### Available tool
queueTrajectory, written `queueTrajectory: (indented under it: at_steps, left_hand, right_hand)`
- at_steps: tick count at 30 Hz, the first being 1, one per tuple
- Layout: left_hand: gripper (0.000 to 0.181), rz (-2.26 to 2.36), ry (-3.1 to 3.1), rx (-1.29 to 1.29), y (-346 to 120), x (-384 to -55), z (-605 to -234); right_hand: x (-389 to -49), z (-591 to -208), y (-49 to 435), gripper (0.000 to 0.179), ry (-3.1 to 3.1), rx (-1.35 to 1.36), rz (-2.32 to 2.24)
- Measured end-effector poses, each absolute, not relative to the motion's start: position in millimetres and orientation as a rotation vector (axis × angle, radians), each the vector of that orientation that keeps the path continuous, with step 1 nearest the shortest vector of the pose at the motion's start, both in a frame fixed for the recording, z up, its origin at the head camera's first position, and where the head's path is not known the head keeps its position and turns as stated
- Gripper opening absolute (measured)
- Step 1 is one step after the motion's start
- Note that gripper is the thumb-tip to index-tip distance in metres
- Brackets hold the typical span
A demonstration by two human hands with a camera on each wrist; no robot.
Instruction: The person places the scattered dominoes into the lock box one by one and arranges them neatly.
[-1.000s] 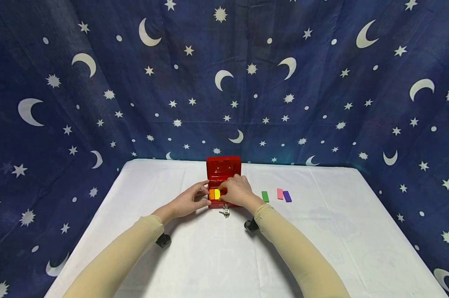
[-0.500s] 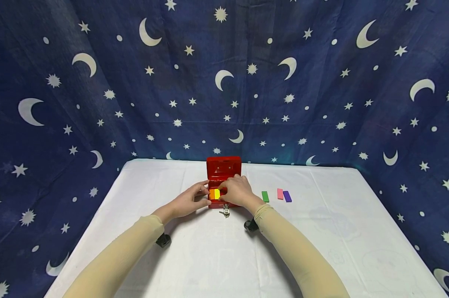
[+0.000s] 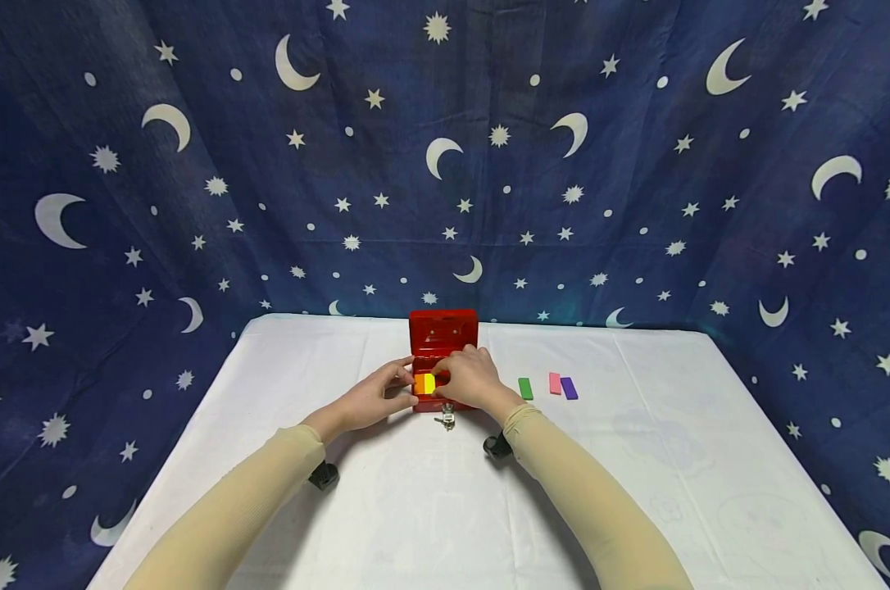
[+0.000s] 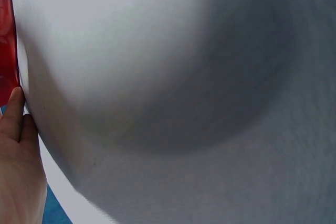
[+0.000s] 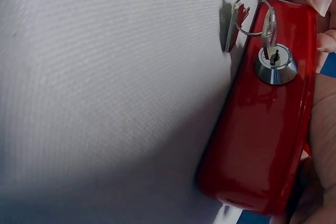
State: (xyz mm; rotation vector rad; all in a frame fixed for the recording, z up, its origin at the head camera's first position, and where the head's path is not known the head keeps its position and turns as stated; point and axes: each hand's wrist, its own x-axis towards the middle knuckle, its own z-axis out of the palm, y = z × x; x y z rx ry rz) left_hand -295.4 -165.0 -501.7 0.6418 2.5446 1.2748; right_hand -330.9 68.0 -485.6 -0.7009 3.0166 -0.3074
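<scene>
A small red cash box [image 3: 443, 338] stands at the far middle of the table with its lid raised. Inside its left part lie an orange block [image 3: 419, 384] and a yellow block [image 3: 429, 384], side by side. My left hand [image 3: 364, 401] touches the box's left side, thumb by the front corner and fingers fairly straight farther back. Reaching over the front wall, my right hand [image 3: 473, 379] pinches the yellow block at its ends between thumb and index finger. The hand hides the box's right part. Keys on a ring [image 5: 270, 27] hang from the front lock [image 5: 276, 65].
Right of the box lie a green block [image 3: 525, 388], a pink block [image 3: 555, 383] and a purple block [image 3: 569, 388], all flat. A white cloth [image 3: 445, 508] covers the table. Behind it hangs a dark blue curtain [image 3: 386, 164] with moons and stars.
</scene>
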Motion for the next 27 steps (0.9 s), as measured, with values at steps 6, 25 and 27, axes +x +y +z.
queueTrajectory:
  at_steps: [6, 25, 27]
  left_hand:
    - [0.036, 1.265, 2.543, 0.649, -165, -296, -501]
    - [0.032, 1.244, 2.562, 0.617, -164, -295, -502]
    - [0.032, 1.233, 2.564, 0.602, -164, -294, -501]
  right_hand:
    - [-330, -484, 69, 0.045, 3.016, -0.697, -0.327]
    - [-326, -477, 74, 0.044, 3.000, -0.705, -0.436]
    - [-323, -475, 77, 0.043, 3.002, -0.707, -0.478]
